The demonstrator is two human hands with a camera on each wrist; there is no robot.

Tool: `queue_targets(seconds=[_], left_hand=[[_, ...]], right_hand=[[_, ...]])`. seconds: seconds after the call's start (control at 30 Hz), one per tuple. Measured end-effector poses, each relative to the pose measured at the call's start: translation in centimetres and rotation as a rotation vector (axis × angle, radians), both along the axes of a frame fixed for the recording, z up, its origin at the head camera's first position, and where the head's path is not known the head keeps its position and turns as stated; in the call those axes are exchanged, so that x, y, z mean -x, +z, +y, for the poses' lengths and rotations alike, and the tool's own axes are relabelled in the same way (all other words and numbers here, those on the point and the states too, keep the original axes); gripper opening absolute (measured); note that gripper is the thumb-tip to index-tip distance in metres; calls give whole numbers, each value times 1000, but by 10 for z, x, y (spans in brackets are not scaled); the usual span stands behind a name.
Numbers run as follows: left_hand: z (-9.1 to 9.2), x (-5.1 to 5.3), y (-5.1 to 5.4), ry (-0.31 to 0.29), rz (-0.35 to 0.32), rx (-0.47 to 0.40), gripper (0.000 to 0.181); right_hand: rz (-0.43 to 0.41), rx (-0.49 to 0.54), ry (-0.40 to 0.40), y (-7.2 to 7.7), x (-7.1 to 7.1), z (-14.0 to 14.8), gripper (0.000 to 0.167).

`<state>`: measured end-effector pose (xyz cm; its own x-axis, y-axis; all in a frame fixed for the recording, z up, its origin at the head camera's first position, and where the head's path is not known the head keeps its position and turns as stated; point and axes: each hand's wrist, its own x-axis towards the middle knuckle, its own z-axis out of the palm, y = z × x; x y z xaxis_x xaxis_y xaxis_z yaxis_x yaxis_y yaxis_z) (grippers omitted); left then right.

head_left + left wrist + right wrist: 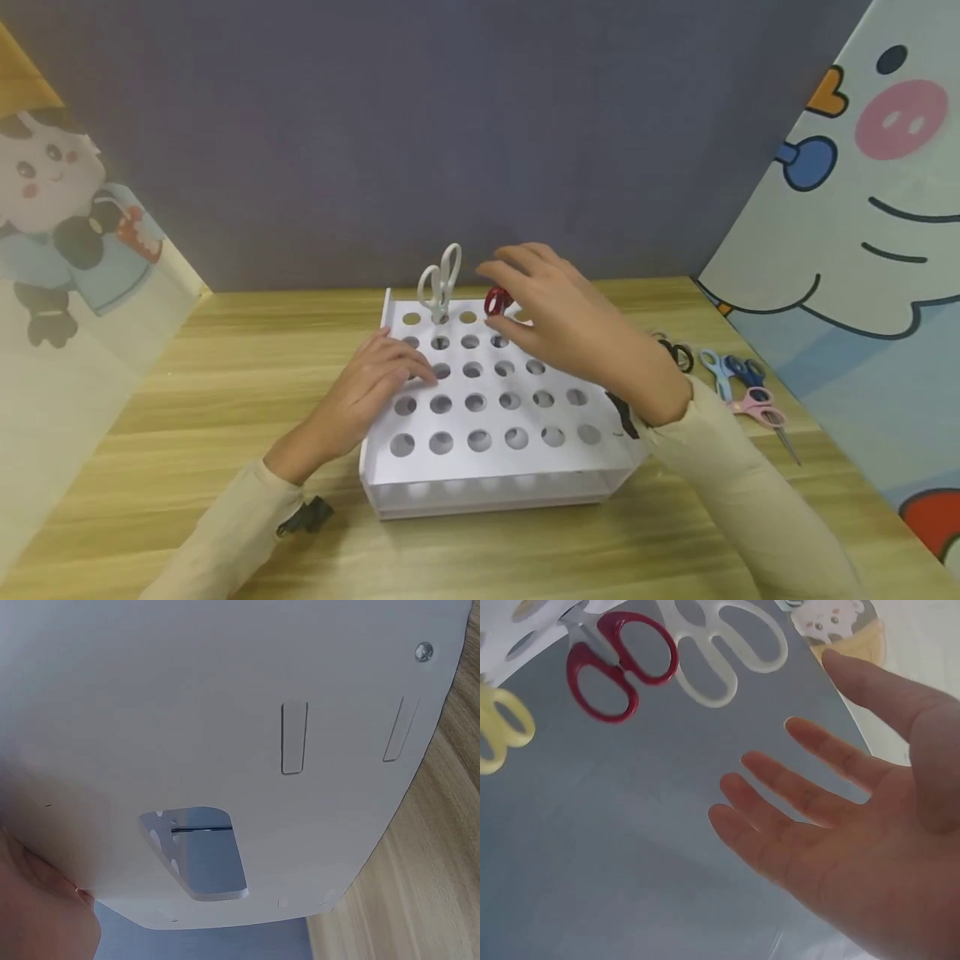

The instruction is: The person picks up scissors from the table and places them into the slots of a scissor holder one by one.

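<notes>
A white rack (457, 421) with rows of round holes stands on the table. White scissors (441, 287) are upright in its back row, handles up. Red-handled scissors (496, 302) also stand in the back row, and my right hand (558, 312) is right beside them, fingers extended and holding nothing in the right wrist view. Yellow-handled scissors (504, 727) stand in the rack too; in the head view the right hand hides them. My left hand (375, 387) rests on the rack's left edge, its fingers on the top panel. The rack's side panel (352, 817) fills most of the left wrist view.
On the table right of the rack lie black scissors (681, 357), light blue scissors (718, 375), dark blue scissors (748, 371) and pink scissors (757, 403). A grey wall (450, 142) stands behind, with cartoon-printed panels at both sides.
</notes>
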<state>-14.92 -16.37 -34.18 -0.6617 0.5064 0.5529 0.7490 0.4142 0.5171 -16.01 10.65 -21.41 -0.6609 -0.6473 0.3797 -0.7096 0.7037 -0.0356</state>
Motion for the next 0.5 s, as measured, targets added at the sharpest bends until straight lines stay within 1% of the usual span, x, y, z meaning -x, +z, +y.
queue_targets(seconds=[0.1, 0.3, 0.4, 0.5], left_hand=[[-1, -1, -1, 0, -2, -3, 36], [0, -1, -2, -1, 6, -6, 35], [0, -1, -1, 0, 6, 0, 36], [0, -1, 1, 1, 7, 5, 36]], right_hand=[[-14, 35, -29, -2, -7, 12, 45], [-83, 98, -139, -8, -21, 42, 41], [-75, 143, -156, -12, -21, 58, 38], [-51, 170, -180, -17, -19, 74, 37]])
